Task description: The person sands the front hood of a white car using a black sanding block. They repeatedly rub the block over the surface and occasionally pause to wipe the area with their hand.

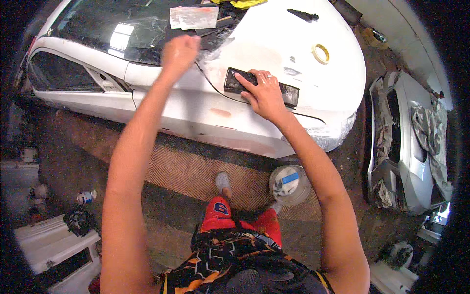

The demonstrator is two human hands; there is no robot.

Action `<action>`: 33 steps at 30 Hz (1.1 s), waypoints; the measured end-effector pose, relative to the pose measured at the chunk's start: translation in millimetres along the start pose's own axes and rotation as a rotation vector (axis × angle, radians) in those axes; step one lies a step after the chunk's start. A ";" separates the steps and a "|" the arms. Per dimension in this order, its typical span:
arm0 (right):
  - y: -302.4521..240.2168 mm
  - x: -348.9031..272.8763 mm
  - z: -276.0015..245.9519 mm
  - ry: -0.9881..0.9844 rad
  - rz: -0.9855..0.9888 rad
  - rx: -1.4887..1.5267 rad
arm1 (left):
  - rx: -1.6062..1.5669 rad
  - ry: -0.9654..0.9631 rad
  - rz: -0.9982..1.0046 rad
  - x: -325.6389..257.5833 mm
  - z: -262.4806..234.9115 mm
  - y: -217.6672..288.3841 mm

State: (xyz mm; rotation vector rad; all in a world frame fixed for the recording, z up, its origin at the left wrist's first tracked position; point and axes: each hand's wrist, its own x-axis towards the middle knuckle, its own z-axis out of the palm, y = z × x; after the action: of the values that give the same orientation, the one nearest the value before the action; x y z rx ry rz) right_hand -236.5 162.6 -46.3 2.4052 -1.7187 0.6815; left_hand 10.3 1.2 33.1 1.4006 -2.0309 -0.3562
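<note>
On the white car (264, 46), the right hand (266, 95) clasps a crosswise block (290, 95); farther left, the left hand (180, 53) is too blurred to read.

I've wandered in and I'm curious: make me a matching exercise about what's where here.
Things:
1. black block
2. yellow tape roll
3. bucket
4. silver car part

Places:
A. near the person's feet
B. under the right hand
C. toward the picture's right edge
D. on the white car, untouched

Pairs: 1-B, 2-D, 3-A, 4-C
</note>
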 end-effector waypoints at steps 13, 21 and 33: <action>-4.6 27.5 4.6 0.008 -0.183 0.153 | 0.548 0.437 0.310 8.2 -22.7 -128.1; 4.0 23.9 -1.6 -0.039 -0.283 0.128 | 0.586 0.426 0.209 5.8 -21.3 -123.2; -5.8 58.2 -2.6 -0.039 -0.381 0.094 | 0.519 0.476 0.176 0.0 -23.6 -106.4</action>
State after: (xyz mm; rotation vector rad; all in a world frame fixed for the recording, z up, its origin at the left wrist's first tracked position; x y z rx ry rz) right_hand -216.8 114.8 -18.7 2.7157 -1.2058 0.6735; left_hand 103.7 -37.8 -7.4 1.4056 -1.8819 0.5708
